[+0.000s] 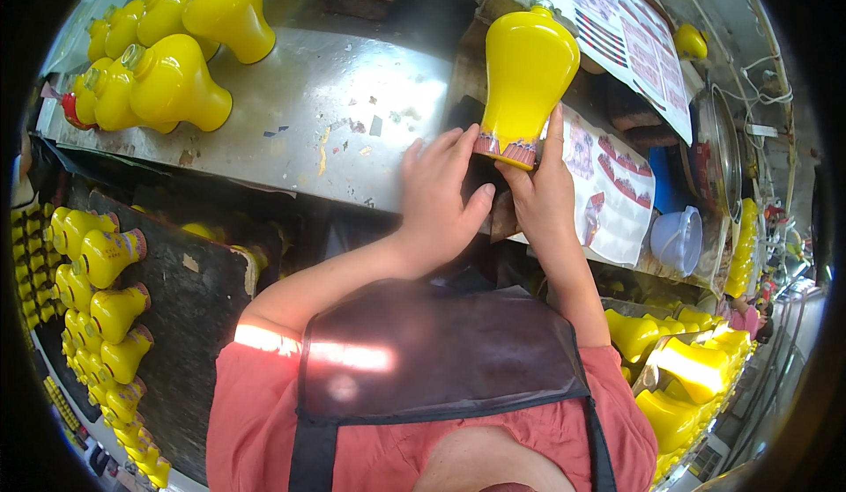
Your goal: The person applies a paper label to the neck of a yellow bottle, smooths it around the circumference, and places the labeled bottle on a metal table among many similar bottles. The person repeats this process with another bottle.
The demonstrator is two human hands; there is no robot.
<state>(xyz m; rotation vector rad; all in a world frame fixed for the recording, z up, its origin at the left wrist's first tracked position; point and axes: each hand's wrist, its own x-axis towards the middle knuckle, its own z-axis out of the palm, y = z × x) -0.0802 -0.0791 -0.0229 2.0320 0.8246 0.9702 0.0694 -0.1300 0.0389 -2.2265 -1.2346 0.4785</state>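
Observation:
A glossy yellow bottle [531,69] with a narrow clear neck at its far end is in front of me, tilted away. A patterned reddish-purple band [507,148] wraps round its foot. My right hand [539,184] grips the foot, its thumb at the lower edge and a finger stretched along the right side. My left hand [443,184] is at the foot's left side, fingers apart, with its fingertips against or very close to the band. Whether the left fingertips press on the bottle I cannot tell.
Several yellow bottles [181,82] stand on the metal-topped bench [344,96] at left. More fill a dark board [194,316] and the lower right [674,413]. Printed decal sheets [608,188] lie right of my hands, beside a small white bucket [677,241].

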